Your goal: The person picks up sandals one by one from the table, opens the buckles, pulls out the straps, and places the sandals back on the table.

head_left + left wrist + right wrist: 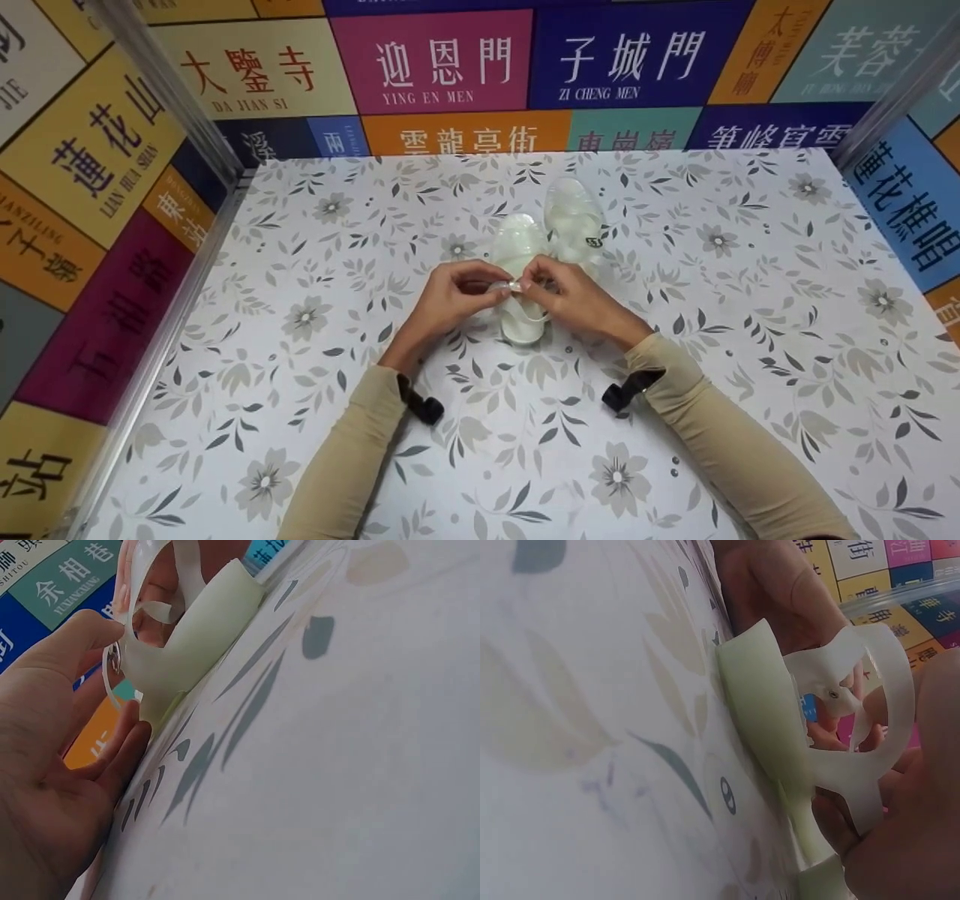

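Observation:
A pale green, translucent sandal (523, 328) stands on the table, heel toward me. My left hand (456, 294) pinches the sandal's strap from the left, thumb and fingers close to a small metal buckle (114, 658). From the right, my right hand (574, 296) pinches the strap near the same spot, above the sole. The right wrist view shows the looped ankle strap (898, 701) standing up from the thick heel (759, 694). Fingers partly hide how the strap passes the buckle. Its matching sandal (574, 206) lies just behind and to the right, touched by neither hand.
White tablecloth (315, 420) with grey flowers and leaves covers the table. A dark round mark (594, 242) shows on the second sandal. Panels with colourful lettering (442, 60) border the back and sides. A dark wrist camera (426, 409) sits at my left cuff.

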Tool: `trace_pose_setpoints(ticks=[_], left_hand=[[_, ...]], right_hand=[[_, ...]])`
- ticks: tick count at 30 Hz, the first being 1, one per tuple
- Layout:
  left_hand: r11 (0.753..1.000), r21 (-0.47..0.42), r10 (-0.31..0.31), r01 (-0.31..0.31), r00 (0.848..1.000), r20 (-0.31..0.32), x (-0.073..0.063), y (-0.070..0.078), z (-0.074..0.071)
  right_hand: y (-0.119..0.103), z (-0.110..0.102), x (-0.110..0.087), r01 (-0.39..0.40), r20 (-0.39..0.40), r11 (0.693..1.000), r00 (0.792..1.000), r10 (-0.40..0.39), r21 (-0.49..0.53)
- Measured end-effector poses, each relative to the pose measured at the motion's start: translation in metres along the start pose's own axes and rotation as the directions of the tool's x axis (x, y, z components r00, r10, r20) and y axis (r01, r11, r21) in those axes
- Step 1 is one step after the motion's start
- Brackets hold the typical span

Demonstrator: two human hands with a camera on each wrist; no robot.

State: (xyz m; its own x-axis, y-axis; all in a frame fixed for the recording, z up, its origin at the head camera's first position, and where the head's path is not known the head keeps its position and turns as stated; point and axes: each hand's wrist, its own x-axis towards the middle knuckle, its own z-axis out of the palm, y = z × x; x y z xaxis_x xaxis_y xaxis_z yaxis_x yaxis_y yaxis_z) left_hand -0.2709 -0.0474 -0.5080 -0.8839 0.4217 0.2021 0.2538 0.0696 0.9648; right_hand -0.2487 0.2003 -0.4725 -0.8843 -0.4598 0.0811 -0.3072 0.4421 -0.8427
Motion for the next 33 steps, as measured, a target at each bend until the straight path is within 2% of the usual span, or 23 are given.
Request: trace_pose_setpoints(ticks=[5,10,14,20,25,33], left_hand=[[0.999,-0.049,-0.003,0.003,1.000,-0.003,-0.0010,-0.0018,-0.0009],[0.999,-0.040,-0.004,0.004,1.000,0.014,-0.0018,-0.0015,-0.0005],[0.999,-0.045,0.003,-0.002,1.000,0.029,-0.0012,-0.0015,-0.0004],[0.999,-0.032,0.011,-0.010,1.000,0.027,-0.0009,-0.0020,-0.0011],[0.999,-0.029,0.019,-0.019,1.000,0.022,-0.0005,-0.0020,-0.0012],[1.000,-0.025,0.019,-0.018,1.000,0.023,-0.0008,-0.0027,-0.0007]], right_hand=[[0.0027,-0.0013,-0.0017,-0.026,0.003,0.999,1.000,0.026,0.040],[0.0050,0.0022,-0.0014,-0.056,-0.022,0.997,0.998,0.057,0.044],[0.0050,0.0036,-0.0008,-0.031,-0.035,0.999,0.999,0.032,0.038],[0.0061,-0.0020,-0.0005,0.008,0.012,0.999,1.000,-0.009,0.041],[0.0061,-0.0044,-0.0002,-0.012,0.034,0.999,0.999,0.011,0.052],[0.0054,0.0001,-0.0007,-0.010,0.011,1.000,1.000,0.010,0.007]])
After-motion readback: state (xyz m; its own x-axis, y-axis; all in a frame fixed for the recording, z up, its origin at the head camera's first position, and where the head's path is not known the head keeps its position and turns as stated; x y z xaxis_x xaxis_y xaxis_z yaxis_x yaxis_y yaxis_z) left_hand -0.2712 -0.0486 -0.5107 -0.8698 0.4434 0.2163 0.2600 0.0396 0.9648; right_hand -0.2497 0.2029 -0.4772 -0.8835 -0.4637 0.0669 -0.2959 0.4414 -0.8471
